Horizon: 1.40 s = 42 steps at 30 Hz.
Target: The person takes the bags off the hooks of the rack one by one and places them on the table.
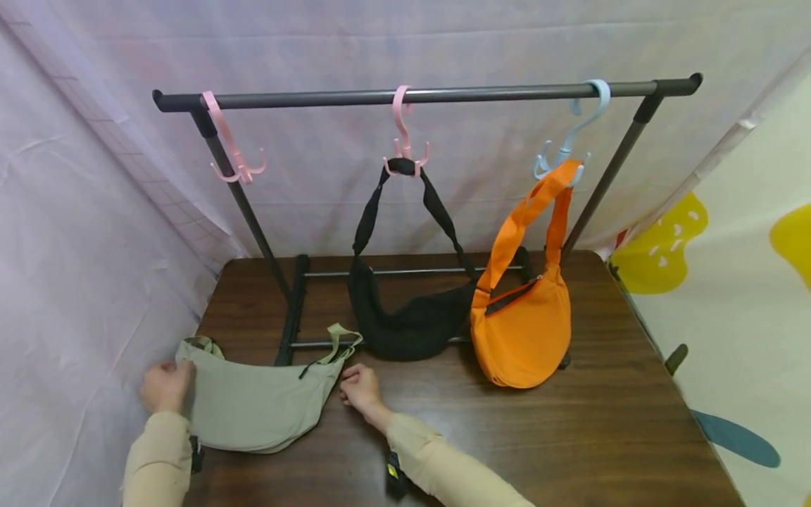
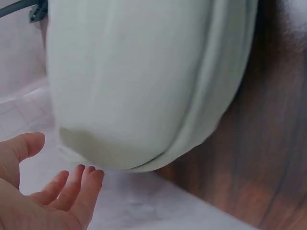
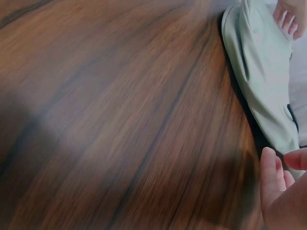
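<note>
A pale sage-green shoulder bag (image 1: 256,405) lies on the table, its strap (image 1: 338,341) looped up at the right end. Beside the bag's left end is my left hand (image 1: 166,387). The left wrist view shows that hand (image 2: 53,196) with thumb and fingers spread apart, just off the bag's rounded end (image 2: 139,96). At the opposite end, my right hand (image 1: 361,389) is close to the narrow tip. Its thumb and loosely bent fingers (image 3: 269,167) stand apart around the bag's tip in the right wrist view; whether they touch it is unclear.
A dark metal rack (image 1: 304,100) stands behind the bag. From it hang a bare pink hook (image 1: 234,148), another pink hook (image 1: 402,127) bearing a black bag (image 1: 405,331), and a blue hook (image 1: 570,134) bearing an orange bag (image 1: 526,338). The table (image 1: 570,436) is brown wood.
</note>
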Each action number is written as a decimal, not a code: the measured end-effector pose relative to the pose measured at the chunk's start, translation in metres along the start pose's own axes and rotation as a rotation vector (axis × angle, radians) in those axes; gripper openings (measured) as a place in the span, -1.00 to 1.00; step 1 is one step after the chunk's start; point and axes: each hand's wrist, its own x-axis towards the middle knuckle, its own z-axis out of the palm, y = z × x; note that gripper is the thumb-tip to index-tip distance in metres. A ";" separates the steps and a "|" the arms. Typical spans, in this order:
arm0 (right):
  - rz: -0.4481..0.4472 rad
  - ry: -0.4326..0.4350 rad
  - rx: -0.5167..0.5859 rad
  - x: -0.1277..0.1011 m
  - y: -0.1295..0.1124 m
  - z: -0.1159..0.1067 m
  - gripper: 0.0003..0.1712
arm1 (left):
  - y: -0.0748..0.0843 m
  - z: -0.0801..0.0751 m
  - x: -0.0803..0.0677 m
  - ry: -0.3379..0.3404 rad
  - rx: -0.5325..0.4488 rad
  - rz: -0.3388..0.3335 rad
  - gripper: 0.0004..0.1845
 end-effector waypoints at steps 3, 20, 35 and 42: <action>-0.012 -0.022 0.015 -0.002 -0.002 -0.011 -0.78 | 0.009 -0.004 0.001 0.030 0.021 0.062 -0.51; -0.498 0.134 -0.281 0.000 -0.067 -0.101 -0.76 | 0.155 -0.019 -0.051 0.134 -0.080 0.834 -0.64; -0.842 0.298 -0.334 0.012 -0.156 -0.162 -0.74 | 0.343 -0.043 -0.097 0.269 -0.152 1.645 -0.72; -0.806 0.288 -0.331 0.013 -0.157 -0.160 -0.72 | 0.403 -0.045 -0.108 0.246 -0.056 1.646 -0.70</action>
